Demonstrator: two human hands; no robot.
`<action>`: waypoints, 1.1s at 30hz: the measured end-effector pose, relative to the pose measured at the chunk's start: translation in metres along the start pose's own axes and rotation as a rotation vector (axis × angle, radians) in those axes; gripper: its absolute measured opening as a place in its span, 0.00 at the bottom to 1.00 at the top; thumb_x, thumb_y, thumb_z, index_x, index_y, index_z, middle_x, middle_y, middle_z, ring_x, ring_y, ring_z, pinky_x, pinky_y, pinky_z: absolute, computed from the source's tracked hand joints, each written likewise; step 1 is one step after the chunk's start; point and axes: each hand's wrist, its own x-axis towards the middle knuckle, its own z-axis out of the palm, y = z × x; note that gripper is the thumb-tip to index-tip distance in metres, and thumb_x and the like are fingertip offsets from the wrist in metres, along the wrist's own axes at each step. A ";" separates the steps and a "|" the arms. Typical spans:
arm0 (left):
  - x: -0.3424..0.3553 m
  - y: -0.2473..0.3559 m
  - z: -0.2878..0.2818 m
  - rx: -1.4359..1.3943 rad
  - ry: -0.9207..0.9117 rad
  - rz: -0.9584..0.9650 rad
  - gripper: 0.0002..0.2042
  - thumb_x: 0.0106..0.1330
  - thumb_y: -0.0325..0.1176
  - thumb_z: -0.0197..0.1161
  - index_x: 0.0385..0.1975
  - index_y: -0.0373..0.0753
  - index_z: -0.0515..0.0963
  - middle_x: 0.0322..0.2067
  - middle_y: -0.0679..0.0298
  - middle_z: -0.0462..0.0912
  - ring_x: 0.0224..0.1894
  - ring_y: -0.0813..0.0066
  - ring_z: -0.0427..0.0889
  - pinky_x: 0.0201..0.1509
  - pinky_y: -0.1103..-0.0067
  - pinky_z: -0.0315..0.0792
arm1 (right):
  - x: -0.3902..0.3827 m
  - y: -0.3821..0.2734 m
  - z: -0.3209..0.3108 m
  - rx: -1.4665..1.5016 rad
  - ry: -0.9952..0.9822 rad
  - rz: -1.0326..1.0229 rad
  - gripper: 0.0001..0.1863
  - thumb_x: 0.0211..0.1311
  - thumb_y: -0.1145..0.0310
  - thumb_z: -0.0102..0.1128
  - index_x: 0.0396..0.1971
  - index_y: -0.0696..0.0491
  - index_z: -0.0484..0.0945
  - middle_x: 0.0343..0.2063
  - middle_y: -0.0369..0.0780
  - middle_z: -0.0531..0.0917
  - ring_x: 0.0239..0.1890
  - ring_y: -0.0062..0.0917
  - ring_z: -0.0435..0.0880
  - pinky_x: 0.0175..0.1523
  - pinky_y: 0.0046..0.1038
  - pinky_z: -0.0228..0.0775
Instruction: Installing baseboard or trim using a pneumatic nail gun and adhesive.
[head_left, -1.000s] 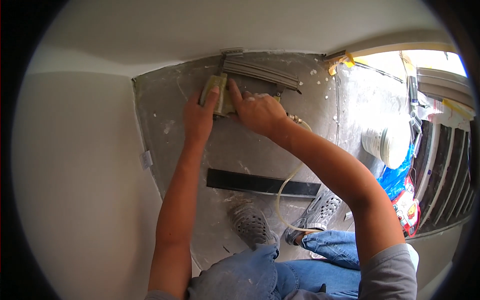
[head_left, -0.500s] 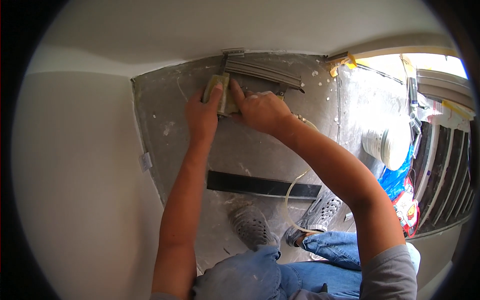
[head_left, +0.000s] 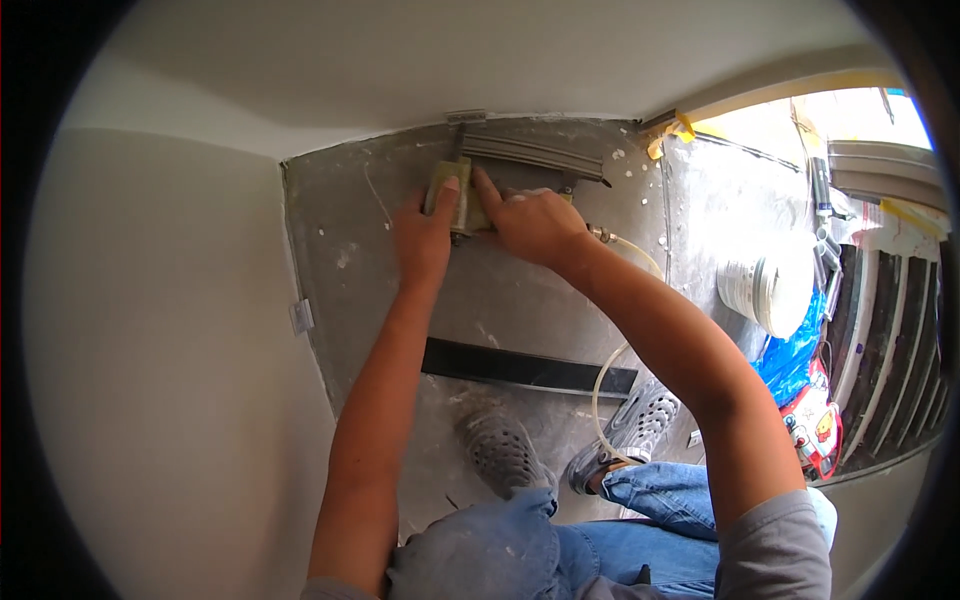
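Observation:
An air nail gun with a yellowish body and a long grey magazine [head_left: 535, 155] is held low over the grey floor, its nose pointing at the far wall. My left hand [head_left: 422, 240] wraps the head of the body, thumb on top. Closed round the handle side is my right hand [head_left: 540, 228], its index finger stretched along the body; its other fingers are partly hidden. A small pale metal clip [head_left: 466, 117] sits at the wall's foot, right by the nose; contact cannot be made out. From a brass fitting [head_left: 602, 234] by my right wrist runs a clear air hose [head_left: 600, 395].
A dark flat strip [head_left: 530, 368] lies across the floor before my shoes [head_left: 500, 455]. Another clip [head_left: 301, 317] is at the left wall's base. To the right are a white bucket [head_left: 785, 295], a blue plastic bag [head_left: 790, 360], a red-and-white bag [head_left: 815, 425] and slatted dark strips [head_left: 890, 350].
The view has shifted slightly, so hands and nail gun appear a little further right and lower. Both hands keep the same hold, and the nose stays by the far clip.

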 end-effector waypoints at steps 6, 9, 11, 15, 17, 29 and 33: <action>-0.012 0.007 0.018 0.006 -0.046 0.047 0.30 0.68 0.56 0.62 0.42 0.25 0.81 0.33 0.50 0.84 0.35 0.61 0.83 0.42 0.69 0.74 | -0.016 0.018 0.009 -0.005 0.048 0.028 0.45 0.65 0.52 0.60 0.75 0.57 0.51 0.38 0.51 0.86 0.38 0.45 0.87 0.46 0.41 0.80; -0.010 0.005 0.025 0.011 -0.051 0.046 0.30 0.69 0.55 0.62 0.42 0.25 0.81 0.33 0.50 0.84 0.36 0.61 0.83 0.43 0.70 0.74 | -0.015 0.027 0.011 -0.065 0.023 0.037 0.45 0.64 0.52 0.60 0.75 0.56 0.52 0.37 0.49 0.87 0.37 0.43 0.88 0.44 0.40 0.80; -0.011 0.006 0.029 0.015 -0.056 0.047 0.29 0.69 0.55 0.61 0.43 0.26 0.81 0.34 0.50 0.84 0.36 0.61 0.83 0.44 0.70 0.74 | -0.016 0.031 0.010 -0.090 0.069 0.009 0.45 0.64 0.50 0.60 0.74 0.56 0.53 0.37 0.49 0.87 0.35 0.42 0.88 0.42 0.40 0.81; -0.010 0.004 0.035 -0.047 -0.020 0.043 0.29 0.69 0.54 0.61 0.46 0.26 0.80 0.37 0.49 0.85 0.40 0.59 0.83 0.47 0.69 0.75 | -0.015 0.036 0.014 -0.093 0.134 -0.028 0.45 0.64 0.49 0.60 0.74 0.56 0.53 0.36 0.48 0.87 0.34 0.41 0.88 0.40 0.39 0.81; -0.007 0.000 0.033 -0.043 -0.005 0.044 0.28 0.70 0.53 0.61 0.48 0.26 0.80 0.39 0.48 0.85 0.41 0.58 0.84 0.48 0.69 0.75 | -0.013 0.035 0.011 -0.116 0.112 -0.048 0.46 0.64 0.49 0.61 0.74 0.57 0.53 0.36 0.48 0.87 0.33 0.41 0.88 0.39 0.38 0.81; -0.002 0.009 0.035 -0.058 0.000 -0.074 0.28 0.68 0.49 0.67 0.51 0.25 0.80 0.44 0.53 0.85 0.44 0.69 0.80 0.51 0.74 0.73 | -0.004 0.039 0.023 -0.079 0.084 -0.062 0.46 0.65 0.51 0.61 0.74 0.59 0.51 0.36 0.49 0.87 0.36 0.41 0.88 0.43 0.38 0.80; 0.012 0.003 0.028 -0.077 0.015 -0.074 0.27 0.66 0.49 0.67 0.49 0.25 0.81 0.41 0.51 0.85 0.41 0.65 0.82 0.48 0.72 0.74 | 0.001 0.030 0.017 -0.022 0.048 -0.081 0.46 0.64 0.52 0.61 0.74 0.60 0.51 0.35 0.49 0.87 0.36 0.41 0.88 0.43 0.39 0.80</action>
